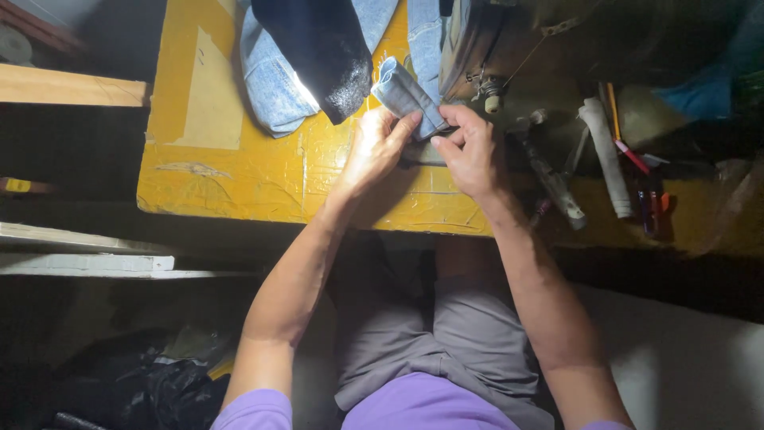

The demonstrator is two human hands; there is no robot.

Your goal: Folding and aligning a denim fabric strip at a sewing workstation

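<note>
The yellow table point(239, 175) fills the far middle of the view, its surface glossy and wrinkled with tape, and its near edge runs just beyond the seated person's grey-clad lap, so the forearms cross that edge to reach the work. At the far right sits the sewing machine point(509, 40), dark and mostly in shadow, with its needle area close above the hands — which seems to be why the cloth is held just there, under the light. A pair of jeans point(274, 80) lies spread toward the far edge, partly covered by a dark cloth point(318, 48), probably pushed back to leave bare table to the left. The folded denim strip point(406, 95) stands up between the two hands, just left of the machine. The left hand point(374, 151) has its fingers pressed together along the strip's near side, fingertips touching the fold; the right hand point(473, 151) pinches the strip's right edge between thumb and forefinger, apparently keeping the fold tight. To the right lie a rolled white cloth point(605, 155) and some pens point(629, 151), crowding that side — the open room is on the left and near the front edge.
</note>
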